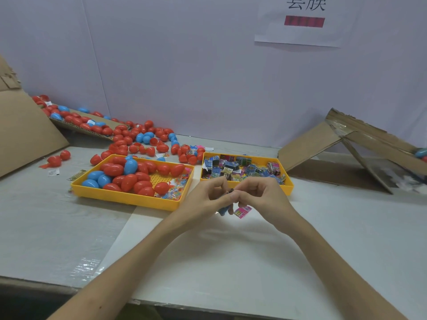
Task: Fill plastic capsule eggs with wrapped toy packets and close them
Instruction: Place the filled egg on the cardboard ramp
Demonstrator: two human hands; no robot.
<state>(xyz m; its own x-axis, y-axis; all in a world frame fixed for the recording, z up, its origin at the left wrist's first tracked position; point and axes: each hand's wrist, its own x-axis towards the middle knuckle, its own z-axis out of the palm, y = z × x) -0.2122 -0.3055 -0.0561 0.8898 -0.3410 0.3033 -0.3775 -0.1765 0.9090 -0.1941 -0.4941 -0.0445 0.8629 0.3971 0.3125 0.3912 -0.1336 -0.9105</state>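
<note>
My left hand (204, 197) and my right hand (258, 195) meet over the white table in front of the two trays. The left hand's fingers curl round a blue capsule egg (223, 210), mostly hidden by the hand. The right hand pinches a small dark piece at the egg's top, and a pink wrapped toy packet (242, 211) hangs under its fingers. A yellow tray (129, 197) to the left holds red and blue eggs. The other yellow tray (287, 183), behind my hands, holds several wrapped packets.
Loose red and blue eggs (138, 139) lie heaped behind the trays and along a cardboard flap (27, 135) at the left. A folded cardboard ramp (346, 148) stands at the right. A white wall with a paper sign (302, 21) closes the back.
</note>
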